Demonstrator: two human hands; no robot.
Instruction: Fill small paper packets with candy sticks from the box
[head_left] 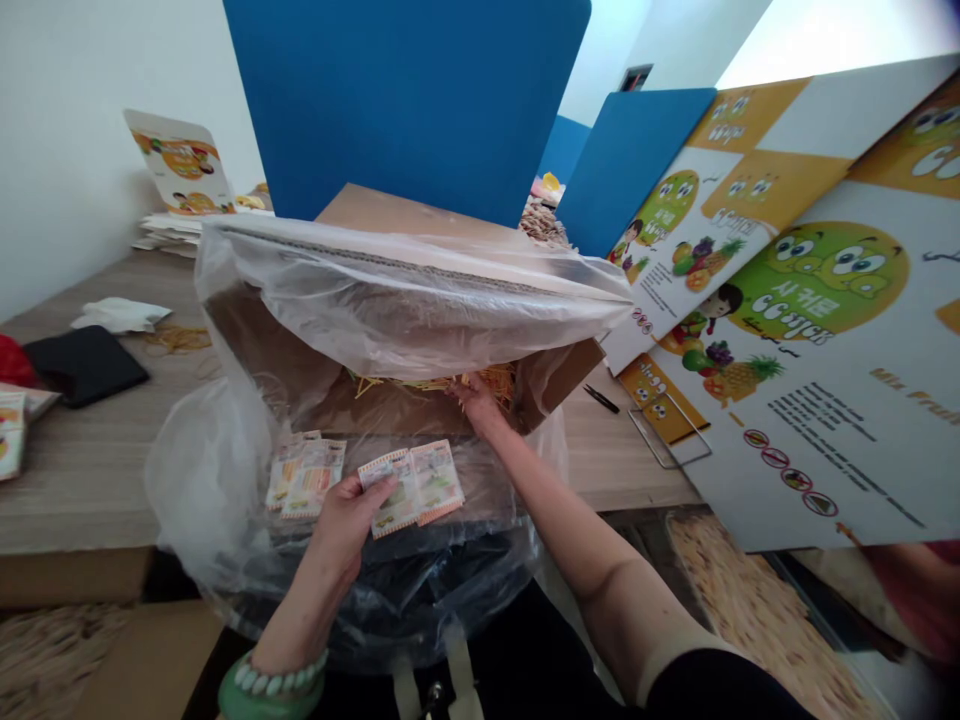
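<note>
My left hand (346, 515) pinches a small printed packet (393, 500) between thumb and fingers. Right beside it lies another printed packet (437, 478), its edge touching or overlapping the held one. More packets (315, 478) lie in an overlapping group left of my hand, on clear plastic. A cardboard box (561, 385) lined with a clear plastic bag (390, 295) opens toward me. Into its mouth reaches my right hand (478, 405), fingers stretched out at a heap of thin yellow-orange sticks (409, 383). The fingertips are partly hidden among the sticks.
Large printed cartons (810, 330) stand on the right, beside black tweezers (601, 399) and a wire stand (667, 430). A blue partition (405, 100) rises behind the box. At left are a black pouch (86, 365), rubber bands (180, 340) and white paper (120, 314). A person's arm (900, 555) shows at far right.
</note>
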